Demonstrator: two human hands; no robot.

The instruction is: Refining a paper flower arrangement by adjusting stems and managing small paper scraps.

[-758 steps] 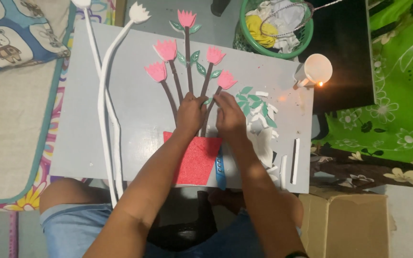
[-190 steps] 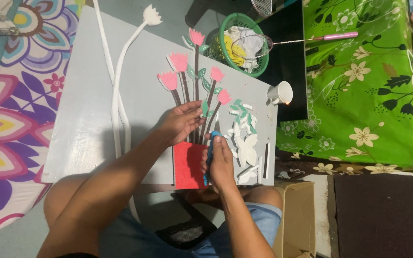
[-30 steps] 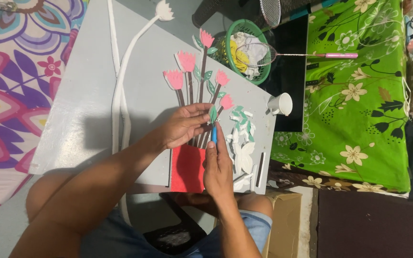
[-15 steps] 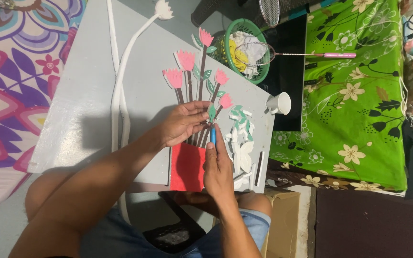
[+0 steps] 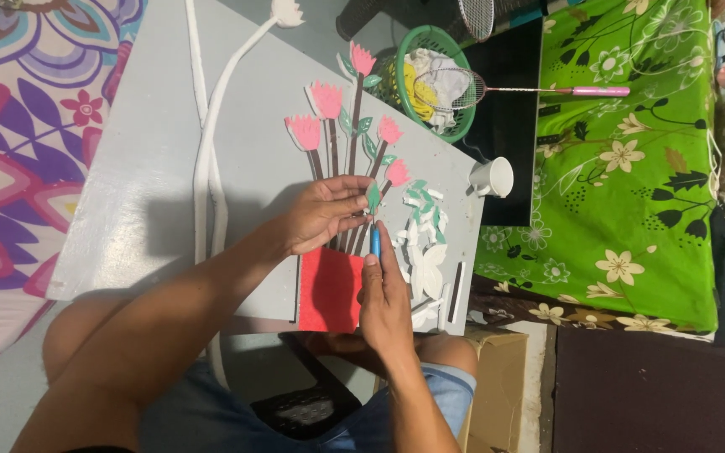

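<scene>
Both hands close together: left hand (image 5: pixel 322 214) pinching brown paper stems (image 5: pixel 354 239), right hand (image 5: pixel 385 298) gripping blue tool (image 5: pixel 374 242) above flat red pot (image 5: pixel 329 289).

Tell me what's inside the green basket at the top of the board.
The green basket holds crumpled white material and something yellow. A racket head lies across its opening, covering part of the contents; whatever sits deeper down cannot be seen.

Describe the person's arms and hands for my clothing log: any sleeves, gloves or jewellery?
Both forearms are bare to the elbow, with no sleeves in view. The left hand and right hand wear no gloves, and no rings, watch or bracelets show on the fingers or wrists. Below the arms, the person wears blue denim shorts.
</scene>
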